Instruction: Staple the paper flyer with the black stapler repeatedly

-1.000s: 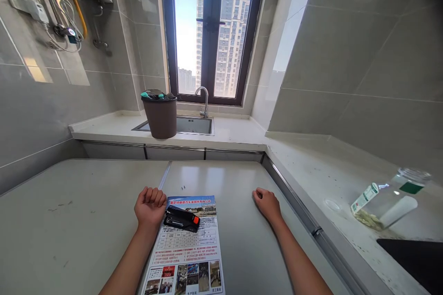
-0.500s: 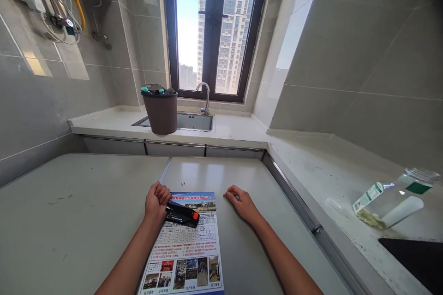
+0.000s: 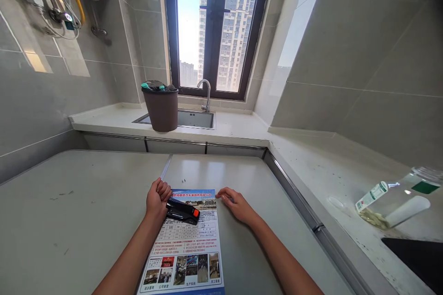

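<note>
My left hand (image 3: pixel 158 198) is closed around one end of a black stapler (image 3: pixel 183 212) with an orange-red patch at its far end. The stapler lies across the upper part of a printed leaflet (image 3: pixel 187 244), which has a blue top band, red text, a table and rows of photos. My right hand (image 3: pixel 235 203) rests at the leaflet's upper right edge. Its fingers are loosely bent and apart, with the fingertips touching or nearly touching the paper. Two tiny dark bits (image 3: pixel 183 181), perhaps staples, lie on the white table (image 3: pixel 104 221) just beyond the leaflet.
Behind the table runs a white counter (image 3: pixel 238 126) with a sink (image 3: pixel 197 120), a faucet (image 3: pixel 206 94) and a brown bin (image 3: pixel 162 109). On the right counter, a clear glass jar (image 3: pixel 398 203) stands near a black panel (image 3: pixel 415 260). Small scraps (image 3: pixel 62 194) lie on the table's left.
My right hand has moved left, from the bare table to the leaflet's right edge. My left hand and the stapler stay in place. The view has tilted slightly.
</note>
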Demonstrator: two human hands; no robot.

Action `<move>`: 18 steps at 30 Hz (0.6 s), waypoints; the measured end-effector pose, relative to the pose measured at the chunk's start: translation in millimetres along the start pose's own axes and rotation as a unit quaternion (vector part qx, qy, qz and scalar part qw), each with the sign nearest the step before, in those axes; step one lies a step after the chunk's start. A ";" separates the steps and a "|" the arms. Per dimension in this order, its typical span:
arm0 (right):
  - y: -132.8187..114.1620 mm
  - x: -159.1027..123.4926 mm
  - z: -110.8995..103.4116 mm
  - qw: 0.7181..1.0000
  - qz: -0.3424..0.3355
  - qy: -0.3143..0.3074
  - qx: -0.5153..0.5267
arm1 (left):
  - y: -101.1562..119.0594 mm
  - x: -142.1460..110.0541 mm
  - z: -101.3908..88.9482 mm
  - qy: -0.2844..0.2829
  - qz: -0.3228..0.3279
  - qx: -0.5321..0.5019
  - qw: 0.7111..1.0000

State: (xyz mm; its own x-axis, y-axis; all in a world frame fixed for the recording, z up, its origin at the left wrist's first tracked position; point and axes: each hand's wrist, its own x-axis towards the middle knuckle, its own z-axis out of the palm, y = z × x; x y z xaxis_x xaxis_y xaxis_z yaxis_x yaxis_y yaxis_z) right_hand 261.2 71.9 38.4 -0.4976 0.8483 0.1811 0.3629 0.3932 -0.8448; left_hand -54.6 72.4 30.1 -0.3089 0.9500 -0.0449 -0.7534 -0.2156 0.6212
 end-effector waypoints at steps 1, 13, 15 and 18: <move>-0.3 -0.1 0.1 1.000 -0.001 -0.001 0.000 | -0.2 0.2 -0.1 0.000 0.000 0.001 1.000; -0.2 -1.3 0.7 1.000 -0.007 -0.010 -0.021 | 0.5 -2.4 2.0 0.001 0.003 0.009 1.000; -0.7 -1.6 0.8 1.000 -0.011 -0.013 -0.016 | 0.5 -2.6 1.9 0.003 0.000 0.006 1.000; -1.0 -1.1 -0.3 1.000 -0.011 0.003 -0.006 | 0.9 -3.1 2.4 0.005 -0.006 -0.001 1.000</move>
State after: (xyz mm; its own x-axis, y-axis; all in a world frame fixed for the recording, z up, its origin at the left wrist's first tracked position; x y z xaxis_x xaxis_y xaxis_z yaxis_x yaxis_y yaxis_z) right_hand 261.7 70.7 39.3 -0.5000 0.8420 0.2027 0.3615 0.4156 -0.8346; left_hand -52.9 69.8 32.7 -0.3051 0.9505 -0.0595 -0.7577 -0.2044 0.6197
